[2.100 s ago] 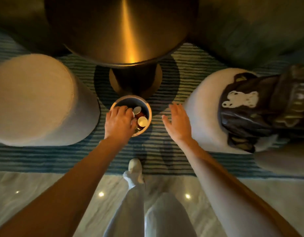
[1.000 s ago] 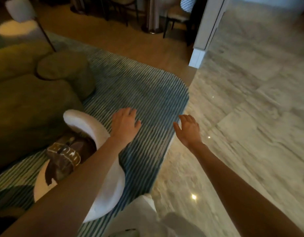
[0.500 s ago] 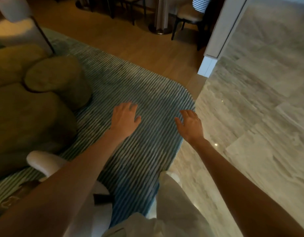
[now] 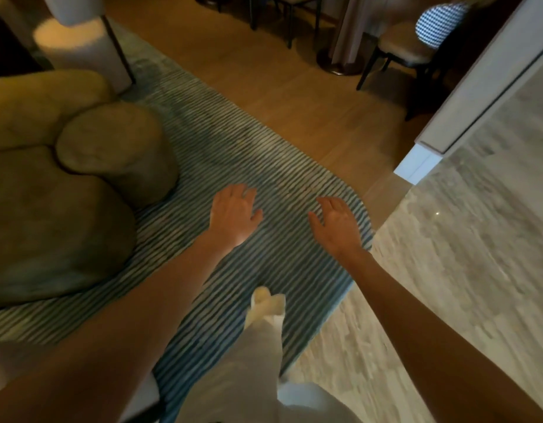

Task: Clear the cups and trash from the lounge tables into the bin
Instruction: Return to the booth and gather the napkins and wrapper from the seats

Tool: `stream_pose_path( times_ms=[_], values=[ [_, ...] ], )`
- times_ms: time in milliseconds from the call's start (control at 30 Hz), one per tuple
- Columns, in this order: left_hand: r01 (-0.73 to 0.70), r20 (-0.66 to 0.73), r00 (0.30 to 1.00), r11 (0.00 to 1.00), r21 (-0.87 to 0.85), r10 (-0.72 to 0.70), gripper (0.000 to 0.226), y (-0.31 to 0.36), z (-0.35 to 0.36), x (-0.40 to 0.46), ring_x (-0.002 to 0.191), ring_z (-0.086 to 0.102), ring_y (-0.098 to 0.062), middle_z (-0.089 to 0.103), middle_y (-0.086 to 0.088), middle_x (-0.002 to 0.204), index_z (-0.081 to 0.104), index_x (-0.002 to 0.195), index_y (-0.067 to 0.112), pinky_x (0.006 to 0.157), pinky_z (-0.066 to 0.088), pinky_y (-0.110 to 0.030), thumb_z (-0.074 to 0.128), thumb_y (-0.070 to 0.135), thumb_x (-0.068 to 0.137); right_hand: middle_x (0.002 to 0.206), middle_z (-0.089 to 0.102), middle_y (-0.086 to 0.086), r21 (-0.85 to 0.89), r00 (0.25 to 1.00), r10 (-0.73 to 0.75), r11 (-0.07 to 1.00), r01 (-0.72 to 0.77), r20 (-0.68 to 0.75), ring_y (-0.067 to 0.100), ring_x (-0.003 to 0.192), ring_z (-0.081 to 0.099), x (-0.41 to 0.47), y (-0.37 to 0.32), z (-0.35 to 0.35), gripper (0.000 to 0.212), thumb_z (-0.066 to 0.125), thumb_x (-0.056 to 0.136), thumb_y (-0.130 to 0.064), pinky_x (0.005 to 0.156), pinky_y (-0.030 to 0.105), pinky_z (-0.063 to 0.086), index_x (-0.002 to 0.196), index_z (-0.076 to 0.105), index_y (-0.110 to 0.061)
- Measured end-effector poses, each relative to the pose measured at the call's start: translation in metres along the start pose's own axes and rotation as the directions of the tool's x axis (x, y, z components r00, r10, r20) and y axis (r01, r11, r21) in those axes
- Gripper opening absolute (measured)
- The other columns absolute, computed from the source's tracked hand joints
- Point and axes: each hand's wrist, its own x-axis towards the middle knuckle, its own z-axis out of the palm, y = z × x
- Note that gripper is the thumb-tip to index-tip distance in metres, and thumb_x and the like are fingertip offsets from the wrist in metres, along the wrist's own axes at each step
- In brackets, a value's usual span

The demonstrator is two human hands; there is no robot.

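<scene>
No readable writing, brand or label anywhere; picture is soft with motion blur. No cups, trash, bin or lounge table in view, so their look and place can't be told from here. Both arms reach forward, bare, palms down over the floor. Left hand [image 4: 233, 213] hangs above the striped rug [image 4: 248, 154], fingers relaxed and slightly spread, holding nothing. Right hand [image 4: 337, 222] is level with it and a little apart, over the rug's rounded right edge, fingers loosely extended, thumb out toward the left hand, also holding nothing. Neither hand touches anything. Rug is blue-green with thin pale stripes, running diagonally from upper left to lower centre. Right of the rug lies pale marble-look tile floor [image 4: 462, 270] with a small light glint; beyond the rug's far edge is tan wooden floor [image 4: 279, 87]. Left side is filled by an olive-green rounded sofa [image 4: 50, 215] with a round cushion-like part [image 4: 117, 148] at its end, sitting on the rug. At upper left a lit white lamp shade [image 4: 71, 7] and thin dark pole [image 4: 119, 53], with a bright pool of light beneath. Top right: dark-legged chair [image 4: 401, 50] with pale seat and a checked blue-white back, beside a round table base [image 4: 340, 64]. A white wall corner [image 4: 423, 160] meets the tile. Below centre, a leg in white trousers [image 4: 258, 355] and a pale shoe [image 4: 262, 296] over the rug.
</scene>
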Motion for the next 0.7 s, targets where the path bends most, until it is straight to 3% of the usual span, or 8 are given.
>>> stream_pose_path(
  times_ms=[333,467,700],
  values=[
    [0.015,-0.032,0.999,1.000,0.013,-0.015,0.052,-0.019,-0.028,0.244,0.128,0.040,-0.027,0.045,-0.008,0.139,0.041,0.137,0.014,0.104,0.036,-0.042,0.045,0.042,0.094,0.125,0.058,0.022,0.039,1.000,-0.015,0.999,0.016,-0.020,0.037,0.118,0.052,0.239,0.029,-0.030,0.049,0.050,0.093,-0.032,0.102,0.045,0.041,0.128,0.054,0.001],
    [0.015,-0.015,1.000,1.000,0.010,-0.015,0.051,-0.022,-0.035,0.324,0.128,0.039,-0.027,0.045,-0.008,0.139,0.041,0.137,0.014,0.104,0.035,-0.041,0.045,0.042,0.094,0.122,0.059,0.023,0.072,1.000,0.007,0.997,-0.007,0.007,0.038,0.115,0.054,0.322,0.044,-0.034,0.057,0.042,0.089,-0.039,0.100,0.046,0.043,0.126,0.056,0.002],
    [0.085,-0.007,0.996,0.996,-0.012,-0.086,0.053,-0.018,-0.033,0.498,0.133,0.034,-0.027,0.038,-0.007,0.145,0.037,0.140,0.016,0.108,0.031,-0.042,0.042,0.044,0.095,0.120,0.059,0.025,0.101,0.997,-0.080,0.992,0.080,-0.004,0.038,0.115,0.053,0.502,0.082,-0.051,0.050,0.047,0.089,-0.032,0.098,0.044,0.043,0.123,0.057,0.004]
  ],
)
